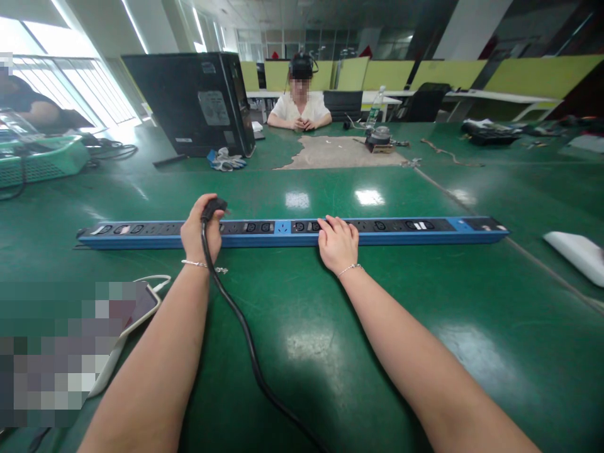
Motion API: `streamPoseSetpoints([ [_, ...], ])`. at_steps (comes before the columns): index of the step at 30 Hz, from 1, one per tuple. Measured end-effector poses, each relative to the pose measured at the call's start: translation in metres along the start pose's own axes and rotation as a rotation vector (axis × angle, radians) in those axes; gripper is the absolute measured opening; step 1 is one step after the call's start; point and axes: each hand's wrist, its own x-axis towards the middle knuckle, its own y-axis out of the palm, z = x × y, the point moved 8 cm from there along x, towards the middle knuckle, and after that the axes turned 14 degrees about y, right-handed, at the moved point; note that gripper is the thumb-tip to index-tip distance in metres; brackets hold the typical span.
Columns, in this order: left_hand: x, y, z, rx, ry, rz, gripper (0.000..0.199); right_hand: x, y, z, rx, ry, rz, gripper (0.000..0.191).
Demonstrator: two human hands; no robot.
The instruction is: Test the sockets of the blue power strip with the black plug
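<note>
A long blue power strip [283, 240] with black sockets along its top lies across the green table. My left hand [202, 229] grips a black power plug [215, 207] just above the strip, left of its middle. From the plug a black cord [245, 333] runs down past my wrist to the bottom edge of the view. Right of the strip's middle, my right hand [340, 242] rests on it, fingers lying over the top face and the near side. Some sockets are covered by my hands.
A black computer case [189, 104] stands at the back left, with gloves [226, 160] beside it. A green basket [44, 160] is at far left. On the right lies a white object [576, 257]. Across the table sits a person [301, 107], near a bottle [376, 107].
</note>
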Motion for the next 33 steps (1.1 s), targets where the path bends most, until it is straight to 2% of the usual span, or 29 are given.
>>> streamPoseSetpoints([
  [2,0.008,0.014,-0.026,-0.043,0.054,0.114,0.036,0.000,0.000,0.000,0.005,0.000,-0.003,0.039],
  [5,0.009,0.050,-0.057,-0.077,0.079,0.313,0.034,0.000,0.000,0.000,-0.007,-0.003,-0.003,0.039],
  [8,0.002,0.083,-0.074,-0.061,0.086,0.440,0.034,-0.001,0.000,0.000,-0.015,-0.004,0.001,0.038],
  [10,-0.003,0.095,-0.077,-0.021,0.095,0.484,0.034,-0.001,-0.001,0.001,-0.012,-0.005,0.005,0.039],
  [17,-0.013,0.100,-0.078,0.088,0.159,0.492,0.029,-0.001,-0.002,0.001,0.013,0.004,0.022,0.039],
  [28,-0.026,0.096,-0.086,0.095,0.200,0.458,0.031,0.002,-0.004,-0.001,0.071,-0.015,0.088,0.043],
  [31,-0.026,0.096,-0.088,0.083,0.220,0.464,0.031,0.007,-0.013,-0.014,0.071,-0.027,0.117,0.052],
  [33,-0.026,0.098,-0.087,0.069,0.221,0.470,0.032,0.012,-0.022,-0.036,0.010,0.021,0.099,0.058],
])
